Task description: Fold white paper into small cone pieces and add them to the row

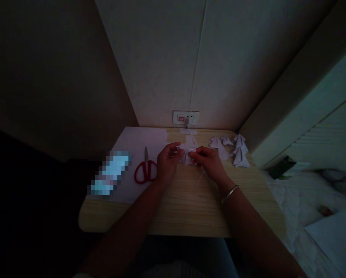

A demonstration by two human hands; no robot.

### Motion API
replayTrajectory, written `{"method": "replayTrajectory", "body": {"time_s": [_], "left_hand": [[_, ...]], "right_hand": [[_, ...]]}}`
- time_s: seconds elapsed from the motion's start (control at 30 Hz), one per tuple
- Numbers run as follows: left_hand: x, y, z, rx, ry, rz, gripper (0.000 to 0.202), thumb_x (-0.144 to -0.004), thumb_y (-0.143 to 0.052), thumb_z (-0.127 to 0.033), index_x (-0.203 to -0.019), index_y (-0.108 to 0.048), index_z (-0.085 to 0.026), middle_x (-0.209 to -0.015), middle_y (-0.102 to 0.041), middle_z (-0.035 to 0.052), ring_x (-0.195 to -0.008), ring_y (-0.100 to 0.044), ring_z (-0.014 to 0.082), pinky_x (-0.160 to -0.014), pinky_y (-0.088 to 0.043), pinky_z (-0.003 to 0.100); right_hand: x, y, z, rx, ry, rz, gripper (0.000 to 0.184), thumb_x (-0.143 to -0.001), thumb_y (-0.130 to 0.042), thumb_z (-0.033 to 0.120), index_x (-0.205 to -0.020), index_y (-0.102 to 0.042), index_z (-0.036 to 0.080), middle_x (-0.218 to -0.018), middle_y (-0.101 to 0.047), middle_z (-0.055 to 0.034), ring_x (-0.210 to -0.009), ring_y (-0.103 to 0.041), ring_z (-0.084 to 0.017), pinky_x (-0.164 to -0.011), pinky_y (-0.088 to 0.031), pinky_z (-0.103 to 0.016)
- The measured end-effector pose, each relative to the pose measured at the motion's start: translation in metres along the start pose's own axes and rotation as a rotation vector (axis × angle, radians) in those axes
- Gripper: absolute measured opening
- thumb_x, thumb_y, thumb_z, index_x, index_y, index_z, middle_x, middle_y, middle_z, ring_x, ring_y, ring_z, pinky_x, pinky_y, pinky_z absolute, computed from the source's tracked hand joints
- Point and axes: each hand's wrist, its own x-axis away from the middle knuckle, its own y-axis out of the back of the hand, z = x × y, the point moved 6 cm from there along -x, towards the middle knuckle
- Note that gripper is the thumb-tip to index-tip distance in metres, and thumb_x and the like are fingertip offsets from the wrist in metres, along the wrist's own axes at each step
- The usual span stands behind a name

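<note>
Folded paper (186,157), centre of the frame: your left hand (167,162) and right hand (210,160) each pinch one side, the two-sided grip apparently steadying it. Scissors (145,166), left of centre, lie within reach.

Head-worn camera, single view over the desk

Mount: the person's head, high on the near side of the desk (190,216). Direction: forward and down, across the desk to the wall (161,69) behind it. Range: near; wide field, taking in the desk's full width. Mid-frame: left hand (167,161) and right hand (210,160), above the desk. Lower edge: wearer's thigh (220,255), below the desk's near edge. Right margin: pale quilted cover (296,208), beside the desk.
</note>
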Motion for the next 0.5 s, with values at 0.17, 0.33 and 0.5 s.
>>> {"method": "replayTrajectory", "body": {"time_s": [0.17,0.33,0.5], "left_hand": [[0.003,0.002,-0.011,-0.061,-0.093,-0.017,0.022,-0.068,-0.069,-0.030,-0.088,-0.065,-0.021,-0.069,-0.058,-0.0022,-0.060,-0.049,0.0084,-0.059,-0.040,0.020],[0.006,0.001,-0.018,-0.136,-0.134,0.006,0.018,-0.068,-0.069,-0.029,-0.085,-0.068,-0.022,-0.072,-0.063,-0.0006,-0.064,-0.053,0.0107,-0.064,-0.042,0.022],[0.006,0.002,-0.024,-0.209,-0.213,0.000,0.008,-0.070,-0.067,-0.028,-0.076,-0.069,-0.022,-0.077,-0.066,0.0012,-0.069,-0.055,0.0128,-0.070,-0.043,0.024]], "right_hand": [[0.002,0.000,0.008,-0.045,0.075,-0.027,0.028,-0.064,-0.072,0.041,-0.074,-0.058,0.019,-0.061,-0.062,0.0008,-0.054,-0.055,-0.011,-0.046,-0.046,-0.022],[0.002,0.002,0.008,-0.050,0.084,-0.081,0.031,-0.060,-0.075,0.042,-0.071,-0.057,0.020,-0.066,-0.062,0.0013,-0.058,-0.058,-0.011,-0.057,-0.052,-0.026],[0.001,0.003,0.004,-0.040,0.124,-0.090,0.031,-0.060,-0.075,0.041,-0.076,-0.059,0.021,-0.066,-0.063,0.0014,-0.061,-0.060,-0.013,-0.061,-0.050,-0.027]]}}
